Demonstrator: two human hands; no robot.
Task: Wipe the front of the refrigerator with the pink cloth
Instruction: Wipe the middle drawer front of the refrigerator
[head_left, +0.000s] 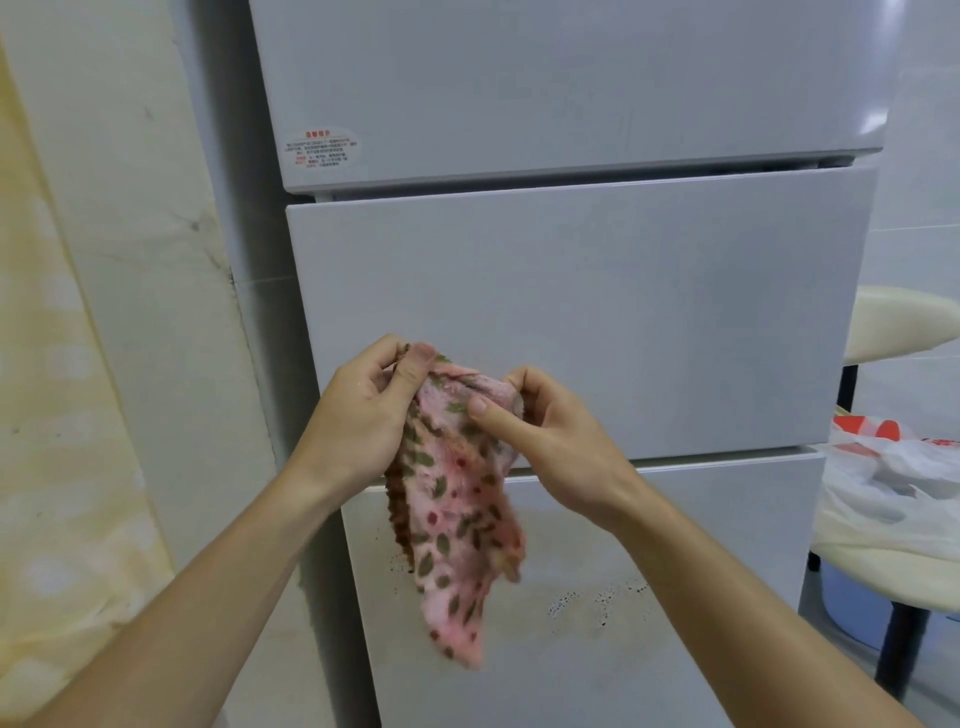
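Note:
A white refrigerator (582, 291) with three stacked door panels fills the middle of the view. Its lowest panel carries dark specks and a yellowish stain. In front of the gap between the middle and lowest panels hangs a pink cloth (457, 519) patterned with green leaves and red dots. My left hand (363, 410) pinches the cloth's top left corner. My right hand (540, 421) grips its top right edge, thumb laid across the fabric. The cloth dangles loosely between them, apart from the door as far as I can tell.
A stained wall and a pale yellow curtain (57, 415) stand at the left. To the right sits a cream stool or small table (904, 322) with black legs, a white and red plastic bag (893, 478) and a blue tub (852, 597) beneath.

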